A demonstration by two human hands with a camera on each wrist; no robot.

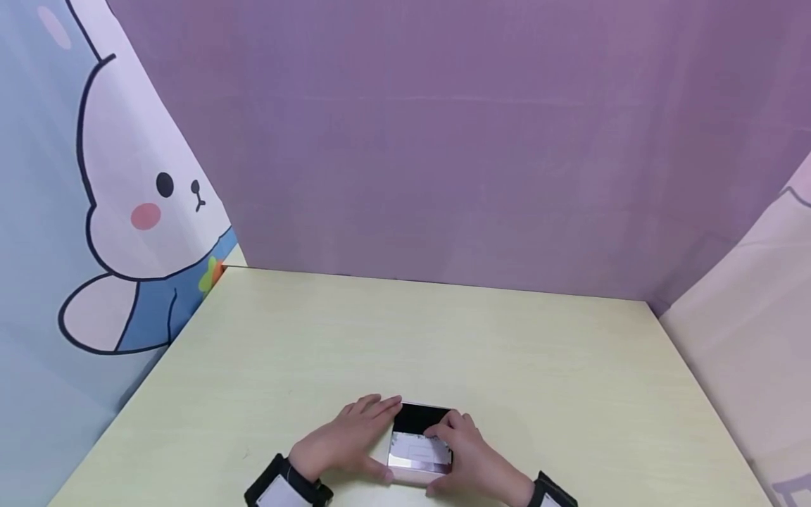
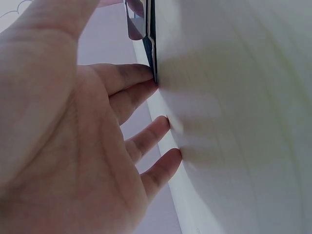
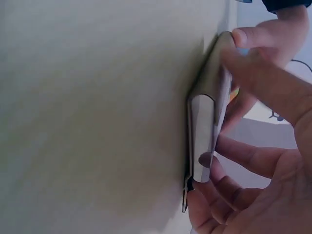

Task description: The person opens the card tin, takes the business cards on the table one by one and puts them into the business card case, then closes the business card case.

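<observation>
pale table (image 1: pixel 507 366), hands (image 1: pixel 345 440) seemingly gripping phone (image 1: pixel 419 442) edges

The small flat case (image 1: pixel 421 443) between the hands looks like polished metal or glossy plastic, mirror-smooth, with a shiny black panel at its far half. The table (image 1: pixel 405 345) is pale yellow-green laminate, smooth and matt, faintly wood-grained. The purple backdrop (image 1: pixel 443 141) looks like soft matt cloth
</observation>
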